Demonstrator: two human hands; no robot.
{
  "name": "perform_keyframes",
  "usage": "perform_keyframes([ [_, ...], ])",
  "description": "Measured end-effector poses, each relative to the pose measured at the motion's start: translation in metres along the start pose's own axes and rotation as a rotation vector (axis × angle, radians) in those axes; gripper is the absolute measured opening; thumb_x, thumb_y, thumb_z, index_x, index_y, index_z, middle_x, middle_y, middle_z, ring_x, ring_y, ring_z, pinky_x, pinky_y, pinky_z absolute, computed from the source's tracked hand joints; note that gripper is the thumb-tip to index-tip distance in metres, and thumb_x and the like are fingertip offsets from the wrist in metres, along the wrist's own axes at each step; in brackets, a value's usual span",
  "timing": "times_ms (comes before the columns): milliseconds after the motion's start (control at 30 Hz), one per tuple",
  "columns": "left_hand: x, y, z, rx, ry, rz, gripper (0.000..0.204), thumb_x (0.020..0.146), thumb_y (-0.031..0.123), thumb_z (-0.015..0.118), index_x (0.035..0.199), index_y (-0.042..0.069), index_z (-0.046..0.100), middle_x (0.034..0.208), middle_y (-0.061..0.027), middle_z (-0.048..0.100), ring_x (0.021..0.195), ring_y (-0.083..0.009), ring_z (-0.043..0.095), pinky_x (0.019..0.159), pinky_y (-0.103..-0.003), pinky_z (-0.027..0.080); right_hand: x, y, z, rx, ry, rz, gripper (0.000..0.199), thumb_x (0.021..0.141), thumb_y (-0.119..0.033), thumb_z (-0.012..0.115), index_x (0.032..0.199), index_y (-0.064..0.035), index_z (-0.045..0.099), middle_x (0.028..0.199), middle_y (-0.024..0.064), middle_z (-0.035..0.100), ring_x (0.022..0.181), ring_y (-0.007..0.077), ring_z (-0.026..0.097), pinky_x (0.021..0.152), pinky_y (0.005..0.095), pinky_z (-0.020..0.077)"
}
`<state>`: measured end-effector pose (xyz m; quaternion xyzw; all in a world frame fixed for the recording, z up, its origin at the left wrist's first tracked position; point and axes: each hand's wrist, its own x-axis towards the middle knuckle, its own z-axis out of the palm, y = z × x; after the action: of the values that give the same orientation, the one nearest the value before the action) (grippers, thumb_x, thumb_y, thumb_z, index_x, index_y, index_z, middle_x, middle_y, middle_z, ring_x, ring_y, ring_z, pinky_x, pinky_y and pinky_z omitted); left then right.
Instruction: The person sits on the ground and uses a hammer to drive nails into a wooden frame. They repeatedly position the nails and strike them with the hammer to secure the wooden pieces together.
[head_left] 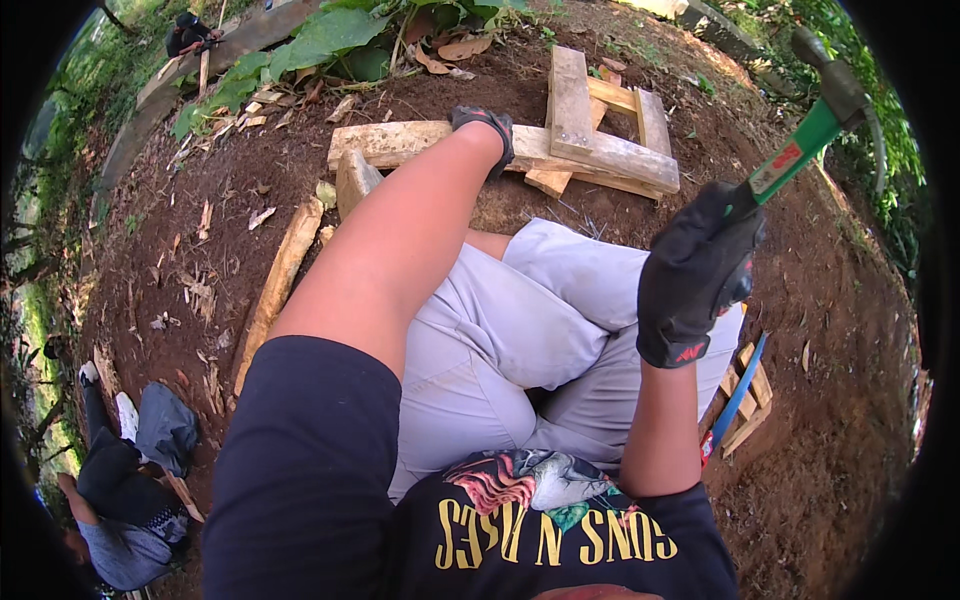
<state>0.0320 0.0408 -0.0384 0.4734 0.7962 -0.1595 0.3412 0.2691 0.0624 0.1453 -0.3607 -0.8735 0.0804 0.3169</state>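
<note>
My right hand, in a black glove, is raised at the right and closed round the green handle of a claw hammer. The hammer's metal head points up and away from me. Farther forward, my gloved left hand is wrapped over a long wooden plank lying across in front of me; some of its fingers are hidden. Right of that hand, the plank meets shorter boards in a small wooden frame. Thin grey nails lie on the soil just below the frame.
A handsaw with a blue blade lies beside wood offcuts at my right. A wood block and a long timber strip are to the left. One person sits at lower left; another is far off. Leafy plants grow ahead.
</note>
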Motion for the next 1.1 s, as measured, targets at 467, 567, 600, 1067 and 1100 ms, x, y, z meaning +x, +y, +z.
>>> perform_keyframes([
  [467, 0.008, 0.003, 0.005, 0.036, 0.012, -0.034, 0.102, 0.079, 0.034, 0.092, 0.165, 0.015, 0.042, 0.164, -0.0114, 0.053, 0.15, -0.0357, 0.051, 0.117, -0.062, 0.041, -0.008, 0.006, 0.011, -0.015, 0.026, 0.041, 0.034, 0.109, -0.026, 0.056, 0.122, 0.0041, 0.064, 0.101, 0.0247, 0.069, 0.092, 0.0441, 0.071, 0.076, 0.053, 0.0537],
  [567, 0.008, 0.01, -0.002, 0.007, 0.004, -0.021, 0.1, 0.08, 0.035, 0.091, 0.165, 0.016, 0.043, 0.164, -0.0108, 0.053, 0.15, -0.0355, 0.051, 0.117, -0.062, 0.041, -0.044, 0.06, 0.041, -0.324, -0.705, 0.103, 0.035, 0.107, -0.03, 0.056, 0.116, 0.0024, 0.066, 0.096, 0.0267, 0.072, 0.088, 0.0487, 0.071, 0.075, 0.0571, 0.0547],
  [600, 0.006, 0.01, -0.003, 0.004, -0.004, -0.021, 0.099, 0.08, 0.035, 0.091, 0.165, 0.016, 0.043, 0.164, -0.0106, 0.053, 0.15, -0.0355, 0.051, 0.117, -0.062, 0.041, -0.039, 0.055, 0.035, -0.311, -0.702, 0.084, 0.035, 0.107, -0.03, 0.056, 0.115, 0.0017, 0.066, 0.094, 0.0262, 0.072, 0.086, 0.049, 0.071, 0.074, 0.058, 0.0546],
  [1067, 0.016, 0.005, 0.002, 0.012, -0.001, -0.048, 0.106, 0.078, 0.038, 0.093, 0.166, 0.014, 0.039, 0.162, -0.0139, 0.055, 0.149, -0.0363, 0.053, 0.115, -0.06, 0.043, -0.028, 0.063, 0.044, -0.285, -0.74, 0.025, 0.029, 0.106, -0.029, 0.053, 0.105, -0.0024, 0.065, 0.088, 0.0236, 0.073, 0.084, 0.0472, 0.073, 0.076, 0.0602, 0.0568],
  [1100, 0.014, 0.006, 0.005, 0.003, -0.005, -0.053, 0.107, 0.078, 0.038, 0.093, 0.166, 0.014, 0.038, 0.162, -0.0142, 0.055, 0.149, -0.0363, 0.053, 0.115, -0.06, 0.043, -0.02, 0.055, 0.036, -0.304, -0.688, 0.054, 0.029, 0.107, -0.029, 0.054, 0.105, -0.0027, 0.065, 0.09, 0.0233, 0.073, 0.085, 0.0467, 0.073, 0.075, 0.0591, 0.0565],
])
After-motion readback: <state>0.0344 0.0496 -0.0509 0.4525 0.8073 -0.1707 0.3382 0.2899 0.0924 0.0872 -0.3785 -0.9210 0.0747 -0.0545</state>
